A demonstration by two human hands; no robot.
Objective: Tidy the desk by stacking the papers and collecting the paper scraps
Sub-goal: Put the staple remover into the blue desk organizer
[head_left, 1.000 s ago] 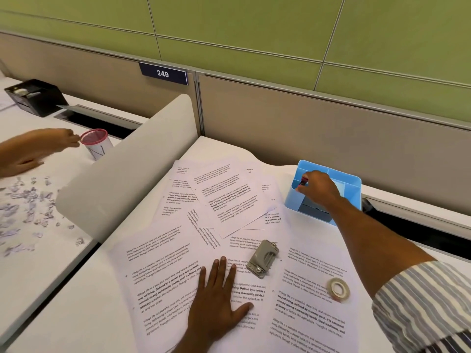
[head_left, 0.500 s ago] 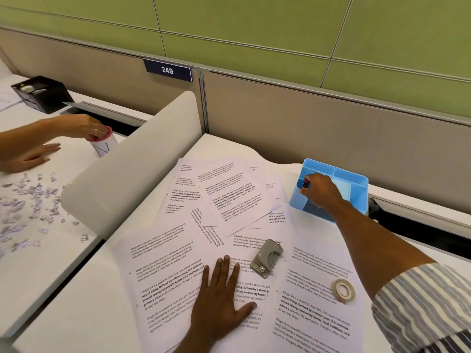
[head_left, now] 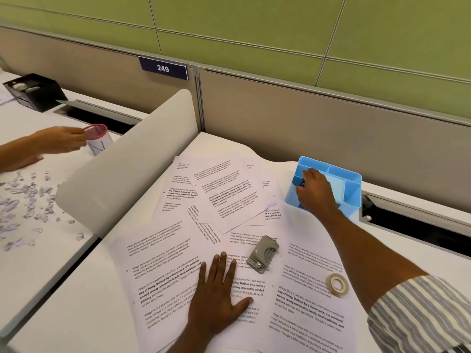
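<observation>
Head view: left hand (head_left: 216,299) lies palm-down on the papers (head_left: 229,197), fingers straight and spread, holding nothing; it presses the near sheets onto the white worktop (head_left: 63,314); papers are loose printed sheets, overlapping at mixed angles, spread from the near edge back toward the partition wall.

Right hand (head_left: 316,192) is stretched out to the blue desk organiser (head_left: 351,184) at the back right; its fingers curl over the front-left compartment round a small dark item (head_left: 302,183) with some red on it; can't tell what the item is; striped sleeve (head_left: 420,314) at lower right.

Grey hole punch (head_left: 263,253) sits on the papers, just beside the left fingertips; tape roll (head_left: 337,285) lies flat on a sheet near the right forearm.

Paper scraps (head_left: 28,200) are strewn over the neighbouring worktop at left, beyond the white curved divider (head_left: 122,179), well apart from both hands; second person's hand (head_left: 60,140) is at the rim of a pink-rimmed cup (head_left: 98,138) there; black desk tray (head_left: 33,91) at far left; number plate (head_left: 163,68) on the partition reads 249.
</observation>
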